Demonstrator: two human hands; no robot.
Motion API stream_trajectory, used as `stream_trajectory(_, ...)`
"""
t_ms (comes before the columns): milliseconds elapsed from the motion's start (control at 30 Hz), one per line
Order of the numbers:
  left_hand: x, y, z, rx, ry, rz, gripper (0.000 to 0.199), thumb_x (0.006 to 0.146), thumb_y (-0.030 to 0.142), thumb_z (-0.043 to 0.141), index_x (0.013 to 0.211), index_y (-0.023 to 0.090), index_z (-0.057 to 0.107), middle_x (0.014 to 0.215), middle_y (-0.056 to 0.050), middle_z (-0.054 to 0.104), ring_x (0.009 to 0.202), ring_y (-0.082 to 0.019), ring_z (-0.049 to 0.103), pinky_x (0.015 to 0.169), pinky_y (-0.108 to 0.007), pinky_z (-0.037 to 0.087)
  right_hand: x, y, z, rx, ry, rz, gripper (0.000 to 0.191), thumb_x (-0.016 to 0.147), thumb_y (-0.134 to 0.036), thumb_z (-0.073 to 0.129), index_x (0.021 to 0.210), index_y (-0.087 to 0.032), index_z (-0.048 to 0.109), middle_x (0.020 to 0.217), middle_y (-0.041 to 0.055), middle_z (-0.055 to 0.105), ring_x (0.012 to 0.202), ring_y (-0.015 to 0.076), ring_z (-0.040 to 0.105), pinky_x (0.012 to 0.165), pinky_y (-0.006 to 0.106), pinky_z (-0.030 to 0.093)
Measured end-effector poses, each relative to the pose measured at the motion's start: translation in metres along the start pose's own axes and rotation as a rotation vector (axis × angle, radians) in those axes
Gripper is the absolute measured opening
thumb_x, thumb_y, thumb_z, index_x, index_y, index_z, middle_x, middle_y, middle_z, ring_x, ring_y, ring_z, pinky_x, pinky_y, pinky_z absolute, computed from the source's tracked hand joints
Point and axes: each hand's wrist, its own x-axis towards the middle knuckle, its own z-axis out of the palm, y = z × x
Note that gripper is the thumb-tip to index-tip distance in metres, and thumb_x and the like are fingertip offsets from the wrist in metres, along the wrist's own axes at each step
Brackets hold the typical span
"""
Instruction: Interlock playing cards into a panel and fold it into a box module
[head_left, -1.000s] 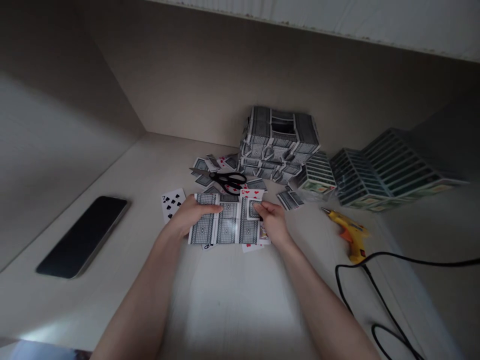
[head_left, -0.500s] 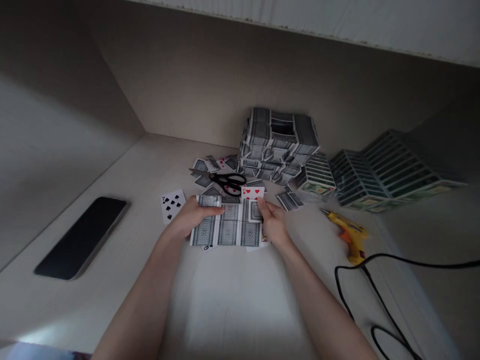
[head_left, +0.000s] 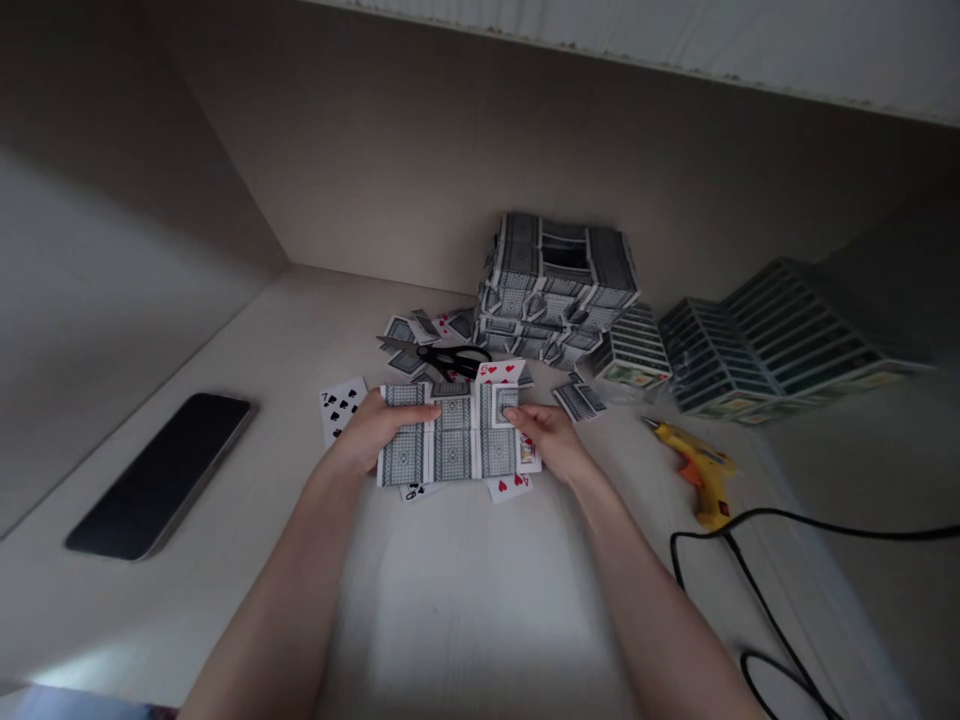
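Note:
A panel of joined playing cards point(head_left: 452, 455), grey patterned backs up, is held between my two hands. My left hand point(head_left: 373, 428) grips its left end, thumb lying across the front and fingers hidden behind. At the right end my right hand point(head_left: 555, 436) pinches it, the thumb on a small cut card piece point(head_left: 505, 400). A six of hearts point(head_left: 499, 371) sticks out above the panel, and a four of hearts point(head_left: 511, 487) shows below it. Black-handled scissors point(head_left: 450, 360) lie just behind, on loose cut cards. A seven of spades point(head_left: 342, 405) lies beside my left hand.
A box-like structure of cards point(head_left: 559, 285) stands against the back wall. Right of it are stacked card bundles point(head_left: 750, 345). A yellow glue gun point(head_left: 697, 470) with a black cable point(head_left: 825, 515) lies at right, a phone point(head_left: 161, 475) at left. A shelf edge point(head_left: 637, 50) hangs overhead.
The card panel has shifted slightly up and left. My right thumb has slid lower on the small piece, and the four of hearts below the panel shows more.

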Motion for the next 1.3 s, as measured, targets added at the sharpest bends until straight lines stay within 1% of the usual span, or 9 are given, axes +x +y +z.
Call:
stream_trajectory(200, 0.001, -0.002, 0.0, 0.025, 0.044, 0.016, 0.043, 0.048, 0.026, 0.081, 0.087, 0.013, 0.068, 0.087, -0.01, 0.072, 0.073, -0.025, 0.068, 0.065, -0.034, 0.055, 0.002, 0.003, 0.006, -0.134, 0.134, -0.084, 0.042, 0.065, -0.055, 0.064, 0.051, -0.018, 0.053, 0.047, -0.0054, 0.04, 0.046, 0.0082, 0.032, 0.045, 0.023, 0.024)
stream_trajectory(433, 0.002, -0.001, 0.001, 0.021, 0.07, -0.006, 0.041, 0.047, 0.024, 0.081, 0.084, 0.012, 0.069, 0.084, -0.01, 0.072, 0.071, -0.026, 0.068, 0.062, -0.034, 0.055, 0.003, 0.0, 0.002, -0.011, -0.002, -0.008, 0.033, 0.061, -0.049, 0.069, 0.064, -0.017, 0.062, 0.057, -0.0038, 0.055, 0.051, 0.0096, 0.043, 0.051, 0.023, 0.033)
stream_trajectory(567, 0.002, -0.001, 0.001, 0.016, 0.066, 0.024, 0.042, 0.047, 0.024, 0.081, 0.085, 0.012, 0.069, 0.085, -0.01, 0.072, 0.073, -0.025, 0.068, 0.063, -0.032, 0.055, 0.003, 0.002, 0.002, 0.009, 0.06, -0.026, 0.031, 0.062, -0.048, 0.069, 0.066, -0.018, 0.063, 0.058, -0.0031, 0.057, 0.053, 0.0107, 0.048, 0.051, 0.023, 0.036)
stream_trajectory(633, 0.002, 0.0, 0.002, 0.0, 0.063, 0.022, 0.041, 0.047, 0.024, 0.081, 0.085, 0.012, 0.069, 0.085, -0.01, 0.072, 0.074, -0.025, 0.068, 0.063, -0.033, 0.055, 0.003, 0.002, 0.004, 0.019, 0.077, -0.064, 0.033, 0.063, -0.048, 0.069, 0.078, -0.019, 0.065, 0.065, -0.0016, 0.061, 0.058, 0.0129, 0.053, 0.055, 0.025, 0.04)
stream_trajectory(733, 0.0, 0.003, 0.004, 0.004, 0.109, 0.006, 0.039, 0.047, 0.025, 0.081, 0.082, 0.012, 0.069, 0.084, -0.01, 0.072, 0.072, -0.026, 0.068, 0.06, -0.033, 0.055, 0.001, 0.0, 0.008, -0.034, 0.123, -0.194, 0.064, 0.053, -0.04, 0.078, 0.112, -0.023, 0.057, 0.086, 0.0008, 0.066, 0.079, 0.0178, 0.06, 0.07, 0.03, 0.046)
stream_trajectory(800, -0.001, 0.005, 0.006, 0.019, 0.137, -0.001, 0.037, 0.047, 0.024, 0.08, 0.08, 0.012, 0.069, 0.083, -0.01, 0.072, 0.071, -0.026, 0.068, 0.058, -0.033, 0.055, 0.0, 0.0, 0.011, -0.113, 0.191, -0.281, 0.081, 0.047, -0.033, 0.083, 0.121, -0.025, 0.05, 0.091, 0.0014, 0.065, 0.087, 0.0188, 0.059, 0.08, 0.032, 0.045)
stream_trajectory(900, -0.001, 0.005, 0.006, 0.005, 0.133, -0.003, 0.036, 0.048, 0.024, 0.08, 0.08, 0.013, 0.068, 0.083, -0.01, 0.072, 0.071, -0.026, 0.068, 0.059, -0.034, 0.055, 0.0, 0.002, 0.014, -0.098, 0.254, -0.283, 0.062, 0.056, -0.035, 0.078, 0.114, -0.024, 0.056, 0.087, 0.0012, 0.065, 0.085, 0.0177, 0.059, 0.081, 0.031, 0.044)
stream_trajectory(1033, 0.001, 0.003, 0.005, -0.036, 0.119, -0.011, 0.038, 0.048, 0.023, 0.079, 0.083, 0.013, 0.067, 0.084, -0.01, 0.072, 0.072, -0.026, 0.068, 0.062, -0.036, 0.056, 0.004, 0.004, 0.007, 0.207, 0.238, -0.188, 0.028, 0.068, -0.04, 0.066, 0.09, -0.023, 0.066, 0.086, 0.0009, 0.068, 0.084, 0.019, 0.061, 0.076, 0.031, 0.045)
stream_trajectory(1300, 0.002, 0.004, 0.001, -0.071, 0.1, -0.007, 0.033, 0.049, 0.019, 0.078, 0.08, 0.015, 0.067, 0.081, -0.008, 0.072, 0.075, -0.027, 0.068, 0.062, -0.036, 0.057, 0.005, -0.006, -0.007, 0.48, 0.111, 0.057, 0.028, 0.065, -0.043, 0.07, 0.078, -0.019, 0.065, 0.069, 0.0025, 0.071, 0.074, 0.0213, 0.067, 0.066, 0.032, 0.049)
